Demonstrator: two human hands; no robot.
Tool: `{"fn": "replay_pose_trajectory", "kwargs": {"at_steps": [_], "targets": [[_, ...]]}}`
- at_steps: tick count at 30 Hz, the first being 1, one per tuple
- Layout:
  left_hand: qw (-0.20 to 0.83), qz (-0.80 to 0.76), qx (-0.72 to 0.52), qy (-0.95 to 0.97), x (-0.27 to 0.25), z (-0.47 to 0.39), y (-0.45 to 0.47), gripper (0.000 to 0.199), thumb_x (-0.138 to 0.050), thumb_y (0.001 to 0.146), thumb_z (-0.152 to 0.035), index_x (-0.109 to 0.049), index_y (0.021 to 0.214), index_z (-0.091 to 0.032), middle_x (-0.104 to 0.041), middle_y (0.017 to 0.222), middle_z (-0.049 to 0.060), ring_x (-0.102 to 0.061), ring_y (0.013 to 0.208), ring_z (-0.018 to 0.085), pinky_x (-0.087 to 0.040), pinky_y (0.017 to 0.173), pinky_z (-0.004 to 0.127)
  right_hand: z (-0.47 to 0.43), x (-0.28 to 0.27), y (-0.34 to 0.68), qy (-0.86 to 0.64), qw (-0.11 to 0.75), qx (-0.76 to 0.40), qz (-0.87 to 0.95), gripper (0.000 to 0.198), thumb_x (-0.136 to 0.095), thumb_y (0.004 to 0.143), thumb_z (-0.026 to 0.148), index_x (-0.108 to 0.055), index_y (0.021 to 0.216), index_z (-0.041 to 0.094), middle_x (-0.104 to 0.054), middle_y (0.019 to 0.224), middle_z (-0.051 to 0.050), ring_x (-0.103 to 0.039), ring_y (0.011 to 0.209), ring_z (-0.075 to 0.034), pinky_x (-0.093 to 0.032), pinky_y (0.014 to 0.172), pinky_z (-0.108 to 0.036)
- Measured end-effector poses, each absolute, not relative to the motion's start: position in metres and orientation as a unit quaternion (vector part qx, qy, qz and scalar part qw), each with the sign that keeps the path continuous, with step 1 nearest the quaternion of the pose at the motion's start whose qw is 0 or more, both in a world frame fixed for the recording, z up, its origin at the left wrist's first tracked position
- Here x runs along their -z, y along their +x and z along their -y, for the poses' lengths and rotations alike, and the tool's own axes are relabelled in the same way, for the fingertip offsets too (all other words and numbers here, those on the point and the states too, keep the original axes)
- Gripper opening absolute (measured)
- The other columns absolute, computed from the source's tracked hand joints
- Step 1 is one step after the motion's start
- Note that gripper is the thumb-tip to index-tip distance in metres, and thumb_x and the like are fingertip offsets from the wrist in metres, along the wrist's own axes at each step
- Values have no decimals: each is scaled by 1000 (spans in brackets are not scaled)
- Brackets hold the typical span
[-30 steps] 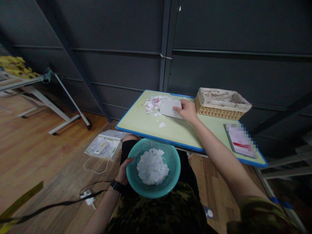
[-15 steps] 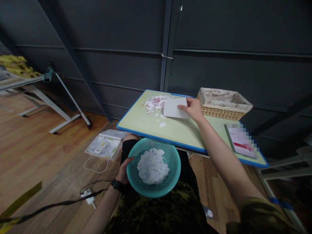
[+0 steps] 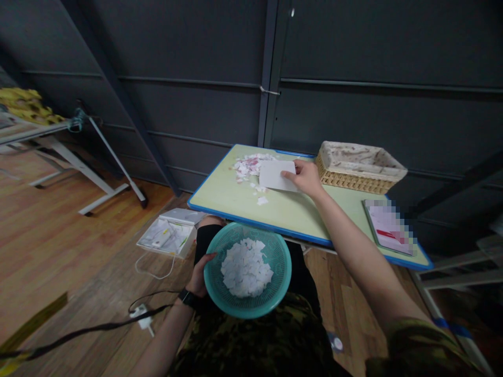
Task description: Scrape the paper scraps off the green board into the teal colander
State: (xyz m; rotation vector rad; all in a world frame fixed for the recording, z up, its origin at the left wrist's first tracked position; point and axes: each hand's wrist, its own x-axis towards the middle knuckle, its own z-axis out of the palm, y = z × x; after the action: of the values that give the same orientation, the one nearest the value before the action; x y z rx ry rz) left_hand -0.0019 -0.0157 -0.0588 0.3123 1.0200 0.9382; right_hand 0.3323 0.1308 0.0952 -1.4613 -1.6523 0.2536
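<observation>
Both hands are occupied: just right of the frame's centre, my right hand (image 3: 308, 178) pinches a white card (image 3: 273, 175), thumb on top; at lower centre, my left hand (image 3: 199, 275) hooks its thumb over the rim of a green basin (image 3: 283, 272) holding paper bits (image 3: 247, 268), its other fingers hidden. The card reaches the scrap pile (image 3: 247, 166) on the worktop (image 3: 220, 198). I judge this as gathering scraps; the next move calls for a low card edge and a level basin.
</observation>
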Motion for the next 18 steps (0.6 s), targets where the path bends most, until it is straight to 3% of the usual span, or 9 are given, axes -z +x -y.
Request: {"fn": "replay_pose_trajectory", "kwargs": {"at_steps": [7,13,18], "targets": [[769,-465,-414,146,58,17,-3,13,-72,68,-30,-73,70,-17,-75,62,6,-73,78,31,-56,75,42,-136,-91,339,-603,448,-67,657,27,-63,70,39,-70,81,15,-69,78,-8,-58,68,-21,-43,67,-34],[763,-473,-415,151,57,16,-3,12,-74,66,-29,-72,66,-17,-75,59,3,-65,52,22,-53,62,36,-135,-95,342,-586,461,-100,658,27,-66,64,40,-69,76,16,-69,73,-6,-58,67,-21,-44,66,-35],[769,-464,-419,137,55,16,-2,11,-75,64,-27,-71,67,-17,-72,55,1,-66,53,22,-53,66,38,-133,-100,344,-586,474,-111,648,28,-67,62,39,-70,77,16,-69,73,-6,-58,68,-21,-44,65,-34]]}}
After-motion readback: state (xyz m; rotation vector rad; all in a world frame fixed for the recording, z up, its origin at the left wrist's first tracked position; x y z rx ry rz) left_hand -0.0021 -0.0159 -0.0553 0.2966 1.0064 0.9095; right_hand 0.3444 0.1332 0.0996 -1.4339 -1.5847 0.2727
